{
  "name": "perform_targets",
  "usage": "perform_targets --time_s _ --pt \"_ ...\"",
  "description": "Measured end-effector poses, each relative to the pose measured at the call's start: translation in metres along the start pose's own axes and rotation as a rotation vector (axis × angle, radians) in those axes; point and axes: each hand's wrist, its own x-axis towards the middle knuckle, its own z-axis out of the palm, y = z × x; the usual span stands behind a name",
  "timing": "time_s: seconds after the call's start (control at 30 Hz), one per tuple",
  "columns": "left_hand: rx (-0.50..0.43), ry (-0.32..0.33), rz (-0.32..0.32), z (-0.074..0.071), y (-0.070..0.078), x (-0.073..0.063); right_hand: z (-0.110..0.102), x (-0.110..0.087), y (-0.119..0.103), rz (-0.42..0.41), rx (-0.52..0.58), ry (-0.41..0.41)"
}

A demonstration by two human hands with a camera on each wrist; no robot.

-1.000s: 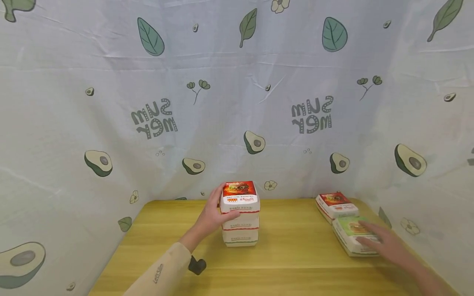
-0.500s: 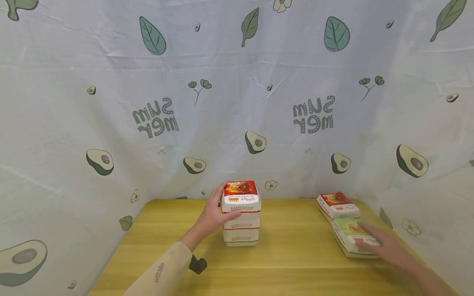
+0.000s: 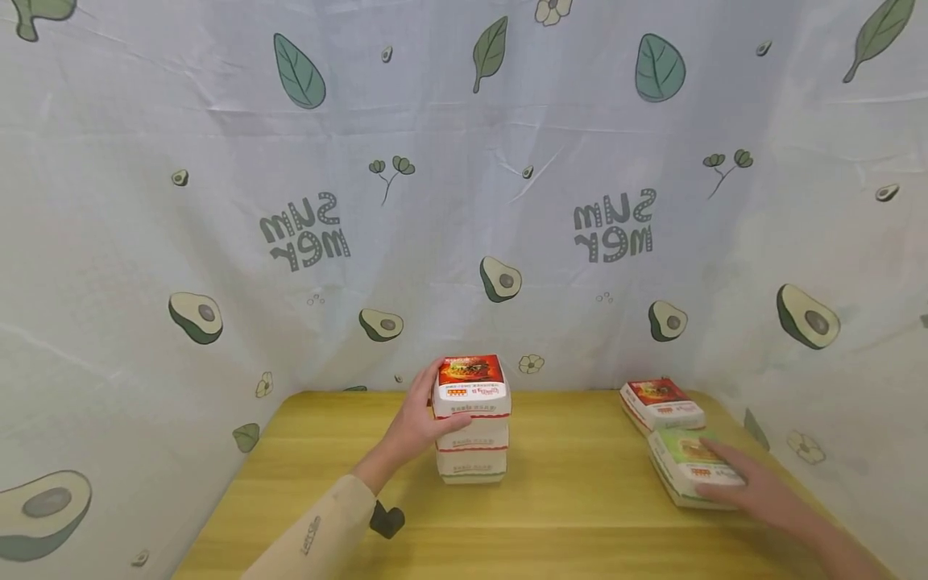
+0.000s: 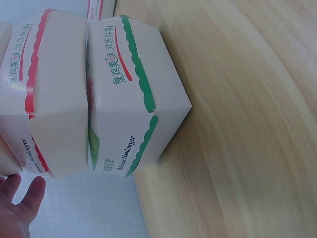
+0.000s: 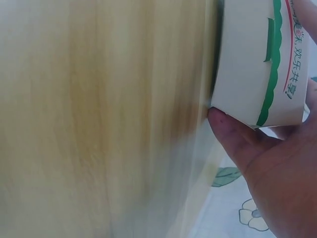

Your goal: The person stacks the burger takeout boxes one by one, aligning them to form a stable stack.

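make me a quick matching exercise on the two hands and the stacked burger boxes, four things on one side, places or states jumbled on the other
Column one
1. left hand
2. right hand
3. stack's top box
4. stack's bottom box

Column two
A. red picture on top
B. gripping the green-topped box
C. standing directly on the table
D. gripping the stack's top box

Pairs: 1-D, 2-B, 3-A, 4-C

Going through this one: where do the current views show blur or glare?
Head: the right hand looks slightly soft, the left hand crisper. Left wrist: print on the bottom box reads sharply; a bright glare spot marks the middle box. Right wrist: pale, hazy sheen veils part of the tabletop.
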Motion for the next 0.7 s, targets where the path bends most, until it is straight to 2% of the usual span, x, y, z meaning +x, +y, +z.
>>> perform_targets --time_s 0.23,0.47,0.7 --pt "0.023 -0.001 0.005 -0.0008 -0.0005 0.0024 -0.0013 0.0028 -0.0039 0.03 -0.048 0.009" --pt "0.013 -0.003 0.011 -0.0008 -0.0009 0.0018 -0.0003 -0.0002 -0.0067 0.02 -0.038 0.021" --pt "0.022 -0.002 0.017 -0.0014 0.0 0.0017 0.0004 0.004 -0.0062 0.083 -0.045 -0.003"
